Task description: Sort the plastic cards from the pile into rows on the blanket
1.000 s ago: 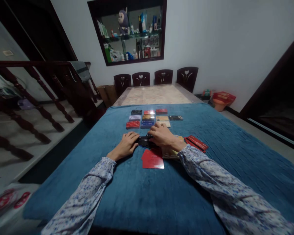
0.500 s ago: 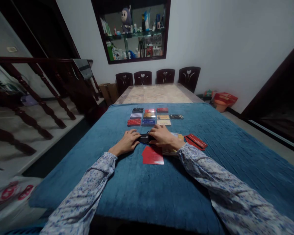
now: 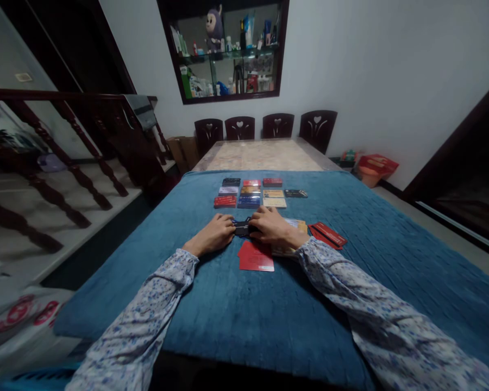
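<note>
Between my two hands lie black cards [image 3: 242, 228], low over the blue cloth. My left hand [image 3: 215, 234] grips their left edge with bent fingers. At the right edge, my right hand [image 3: 271, 225] closes its fingers round the same cards and hides part of them. Red cards [image 3: 256, 257] lie fanned just in front of my hands. Pale and yellow cards [image 3: 300, 225] show partly from under my right hand and wrist. Farther right is a spread of red cards with dark stripes [image 3: 328, 235].
Beyond my hands, several card stacks stand in rows, among them a blue stack [image 3: 249, 202], a red stack [image 3: 225, 202] and a black card pile [image 3: 295, 193]. The blue cloth [image 3: 212, 304] covers the near table. Chairs [image 3: 240, 128] line the far end; a wooden railing [image 3: 65, 96] runs at left.
The whole view has shifted slightly. Both hands stay on the black cards, the left fingers a little more curled at the edge. The surrounding cards keep their places.
</note>
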